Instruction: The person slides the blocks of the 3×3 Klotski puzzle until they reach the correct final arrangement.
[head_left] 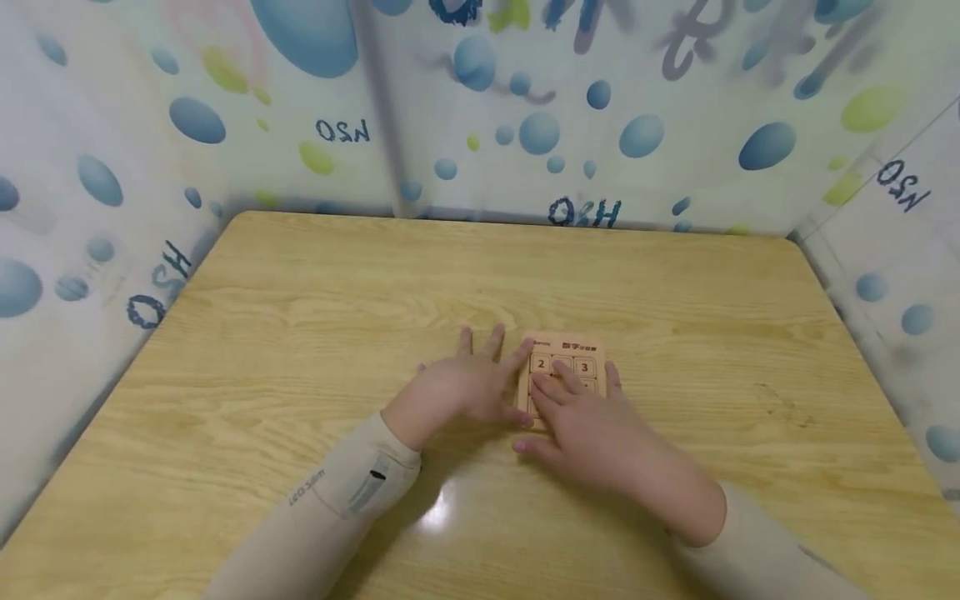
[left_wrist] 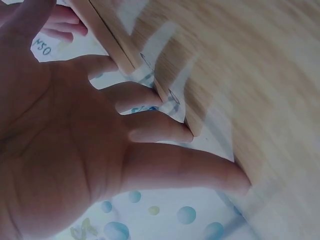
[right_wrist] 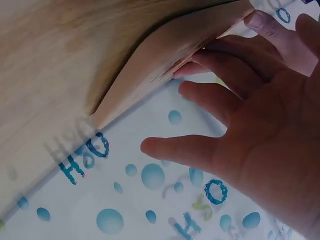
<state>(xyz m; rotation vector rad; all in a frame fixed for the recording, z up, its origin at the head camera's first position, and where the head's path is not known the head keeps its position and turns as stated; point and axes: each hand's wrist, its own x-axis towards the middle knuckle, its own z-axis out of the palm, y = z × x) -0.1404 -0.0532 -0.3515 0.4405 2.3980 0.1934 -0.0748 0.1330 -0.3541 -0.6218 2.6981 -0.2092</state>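
A flat wooden number sliding puzzle point(head_left: 588, 340) lies on the table, with the 2 tile point(head_left: 541, 364) and 3 tile point(head_left: 585, 367) showing in its top row. My left hand point(head_left: 476, 387) is at the puzzle's left side, fingers spread; its index finger and thumb reach the frame edge. Over the tiles is my right hand point(head_left: 596, 433), with straight fingertips on the board and its thumb out near the bottom edge. Most lower tiles are hidden under it. In the right wrist view the puzzle point(right_wrist: 145, 65) appears edge-on beside the fingers of my right hand point(right_wrist: 255, 125).
The light wood-grain table point(head_left: 300, 333) stretches around the puzzle. Behind it and at both sides stand pale walls point(head_left: 525, 100) with blue and green bubble prints and lettering.
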